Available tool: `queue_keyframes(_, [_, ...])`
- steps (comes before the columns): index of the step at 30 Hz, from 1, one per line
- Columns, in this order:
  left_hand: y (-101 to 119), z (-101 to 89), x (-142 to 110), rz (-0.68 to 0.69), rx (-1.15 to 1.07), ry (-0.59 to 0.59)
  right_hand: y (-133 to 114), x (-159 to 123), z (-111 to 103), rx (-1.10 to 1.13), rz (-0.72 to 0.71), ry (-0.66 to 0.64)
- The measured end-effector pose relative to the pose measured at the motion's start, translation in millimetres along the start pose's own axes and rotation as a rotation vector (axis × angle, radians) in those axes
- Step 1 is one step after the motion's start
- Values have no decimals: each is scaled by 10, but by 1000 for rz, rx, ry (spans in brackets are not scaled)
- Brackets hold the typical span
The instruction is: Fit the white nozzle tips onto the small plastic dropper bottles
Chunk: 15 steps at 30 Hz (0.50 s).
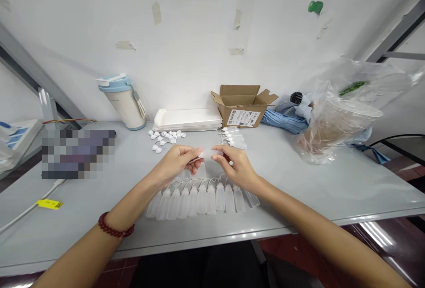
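Observation:
My left hand pinches a small whitish, see-through piece above the middle of the table. My right hand, its thumb and fingertips brought together, grips the piece's right end. Whether it is a strip or a bottle, I cannot make out. Below both hands lies a row of translucent plastic bottles with thin curved spouts pointing away from me. More bottles, partly covered by my left hand, lie behind that row. Beyond the right hand is a small group of similar bottles. Several small white pieces are scattered behind my left hand.
An open cardboard box and a white stack stand against the wall. A tumbler is at the back left, near a pixelated object and a cable. Blue cloth and a plastic bag lie right.

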<state>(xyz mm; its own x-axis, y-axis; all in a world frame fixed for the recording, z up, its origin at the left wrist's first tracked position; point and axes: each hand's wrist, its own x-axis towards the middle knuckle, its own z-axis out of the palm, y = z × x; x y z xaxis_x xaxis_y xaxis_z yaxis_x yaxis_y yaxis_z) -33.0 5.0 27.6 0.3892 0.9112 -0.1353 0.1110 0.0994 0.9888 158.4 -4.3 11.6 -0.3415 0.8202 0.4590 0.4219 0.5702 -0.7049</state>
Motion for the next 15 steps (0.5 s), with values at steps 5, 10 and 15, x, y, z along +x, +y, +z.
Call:
queue_keyframes(5, [4,17,2,73,28,2,-7,6,-19,66,98,-4])
queue_keyframes(10, [23,47,-11,112,73,40,20,25,-11,200,216,-4])
queue_keyframes(15, [23,60,-25,150,106,54,33,36,0,371,340,-36])
